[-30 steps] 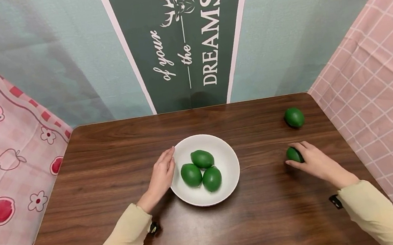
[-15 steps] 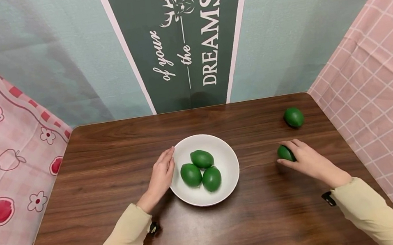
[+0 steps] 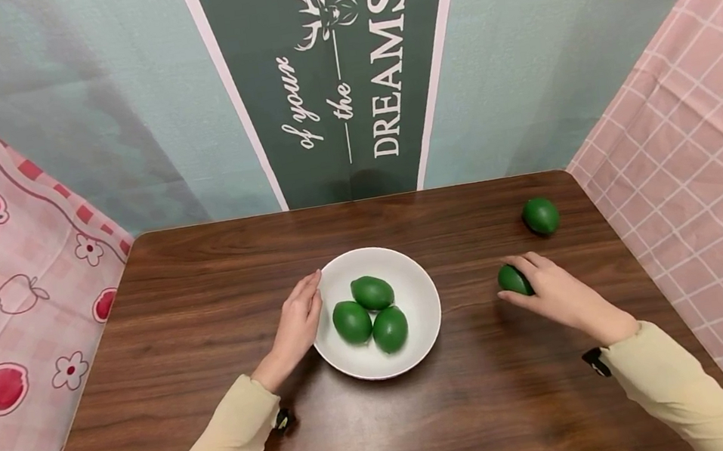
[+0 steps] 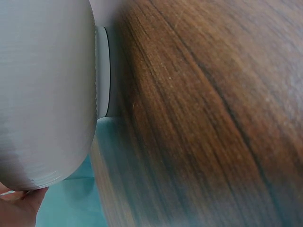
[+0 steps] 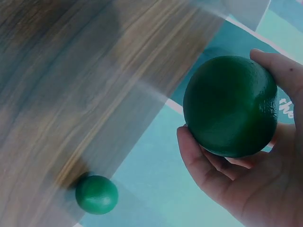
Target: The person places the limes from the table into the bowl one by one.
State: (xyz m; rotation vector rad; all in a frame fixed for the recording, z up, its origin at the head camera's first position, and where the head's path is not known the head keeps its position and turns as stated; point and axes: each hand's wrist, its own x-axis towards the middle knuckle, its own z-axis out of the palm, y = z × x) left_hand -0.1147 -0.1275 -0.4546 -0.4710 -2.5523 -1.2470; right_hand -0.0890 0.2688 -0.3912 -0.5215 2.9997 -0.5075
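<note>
White bowl (image 3: 423,309) first: in the head view it sat mid-worktop (image 3: 204,277) with three limes (image 3: 373,292) inside. The left hand (image 3: 295,321) lay along its left rim, fingers pretty straight, more of a steadying touch than a proper grip. The right hand (image 3: 554,293) had its grip curled round another lime (image 3: 511,280), well apart from the bowl on the right, and a spare lime (image 3: 542,216) sat farther back. Looked like the step was getting that one over to the bowl, so the next move probably called for hanging on and clearing the rim. Hard to say whether it was off the worktop, and the hand hid part of it.

Left wrist view was mostly bowl wall and worktop; the hand was cut off in the corner.

Right wrist view showed the held lime nicely, though it blocked some fingers, with the spare lime beyond.
</note>
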